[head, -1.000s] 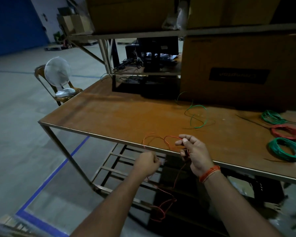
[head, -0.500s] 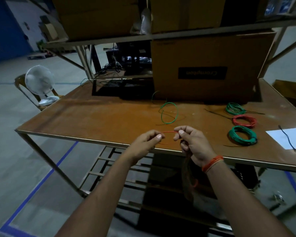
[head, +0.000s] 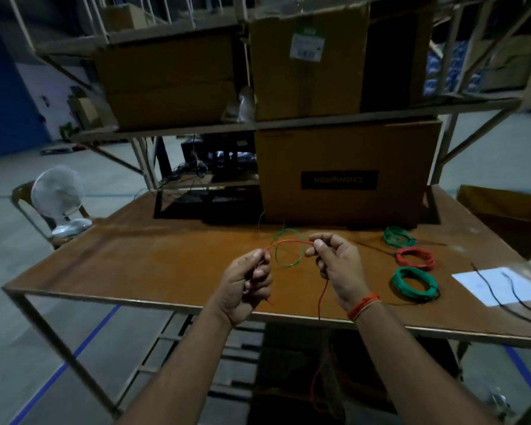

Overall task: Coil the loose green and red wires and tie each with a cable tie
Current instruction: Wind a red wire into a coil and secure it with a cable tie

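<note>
Red wire (head: 288, 242) spans the middle of the frame, stretched in a shallow arc between both hands above the brown table (head: 141, 265). Left hand (head: 247, 283), just left of centre, has its fingers curled, thumb and forefinger pinching one end of that span. Right hand (head: 337, 265), just right of centre, pinches the other end between thumb and forefinger, its remaining fingers curled; from it the wire drops down past the table's front edge toward the bottom of the frame. An orange thread band (head: 364, 305) circles the right wrist. Behind the span, a loose green wire (head: 288, 251) lies in an open loop on the tabletop. At right of centre three finished coils sit in a row: a green coil (head: 399, 237) farthest back, a red coil (head: 415, 258) in the middle, a larger green coil (head: 414, 283) nearest. A white sheet (head: 500, 286) with thin black cable ties (head: 488, 289) across it lies at the right edge. A cardboard box (head: 347, 176) stands at the table's back, and a white fan (head: 59, 194) sits on a chair at the left
</note>
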Demonstrator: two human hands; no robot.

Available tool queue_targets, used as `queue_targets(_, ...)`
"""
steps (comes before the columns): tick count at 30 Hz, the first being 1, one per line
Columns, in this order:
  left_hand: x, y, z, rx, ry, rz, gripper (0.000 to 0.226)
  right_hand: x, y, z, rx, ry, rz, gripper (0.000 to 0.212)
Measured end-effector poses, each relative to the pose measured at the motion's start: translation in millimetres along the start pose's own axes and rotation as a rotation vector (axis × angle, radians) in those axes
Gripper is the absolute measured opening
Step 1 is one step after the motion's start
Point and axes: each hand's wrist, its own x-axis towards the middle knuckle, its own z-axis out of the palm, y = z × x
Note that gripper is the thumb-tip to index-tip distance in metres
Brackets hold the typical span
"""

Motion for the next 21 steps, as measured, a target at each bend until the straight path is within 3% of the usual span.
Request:
queue_targets(4,27,25,34,0.051,0.087,0.086,0.023,11,-6,4,-0.106,-0.01,0.013,0.015)
queue_targets(9,58,52,72,-0.071,0.125,0.116,0.034,3,1,0,-0.18,-0.102,0.048,0.01)
queue_targets(15,79,68,79,-0.133,0.166,0.147,0.035,-13,22,2,-0.4,0.003,0.222,0.017)
queue_targets(17,83,70,75,-0.175,0.177,0.137,0.035,-18,26,-1,-0.58,0.008,0.203,0.019)
queue_targets(21,88,66,66,-0.081,0.209,0.147,0.034,-28,6,9,-1.262,-0.186,0.189,0.032)
